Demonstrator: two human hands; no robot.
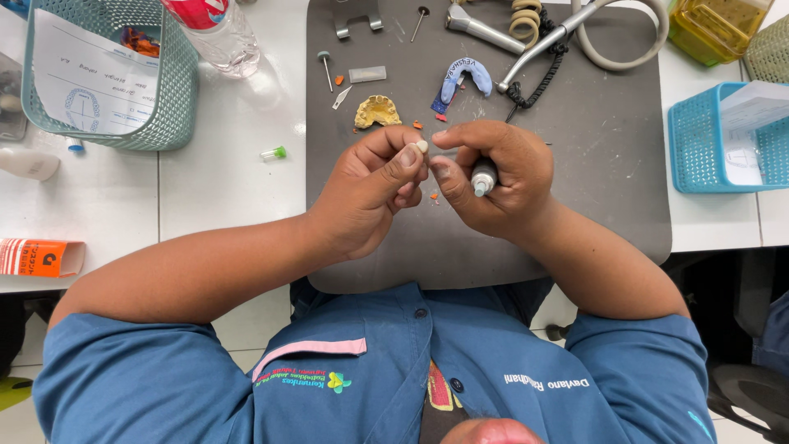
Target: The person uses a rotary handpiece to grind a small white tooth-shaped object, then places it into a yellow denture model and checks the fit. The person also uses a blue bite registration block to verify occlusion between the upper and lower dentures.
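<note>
Tiny white tooth piece (422, 146) sits pinched between the thumb and first finger of the left hand (374, 193), just above the middle of the dark grey mat (592, 164). The right hand (493, 177) is curled tight around a small grey tool (483, 178), and its pale blue tip pokes out of the fist. The two hands almost touch.

A green basket (177, 115) stands at the top left with a white paper sheet (86, 78) inside it. A blue basket (699, 156) sits at the right with more white paper (752, 123) in it. A yellow see-through box (715, 29) is at the top right; I cannot tell what is inside.

On the mat behind the hands lie a yellow teeth mould (377, 111), a blue bite piece (464, 78), little orange crumbs (417, 125) and a silver handpiece (538, 49) with a grey hose. A clear bottle (218, 33) stands beside the green basket, and a small green-capped tube (274, 153) lies on the white table (222, 189). Nothing covers the tooth piece.
</note>
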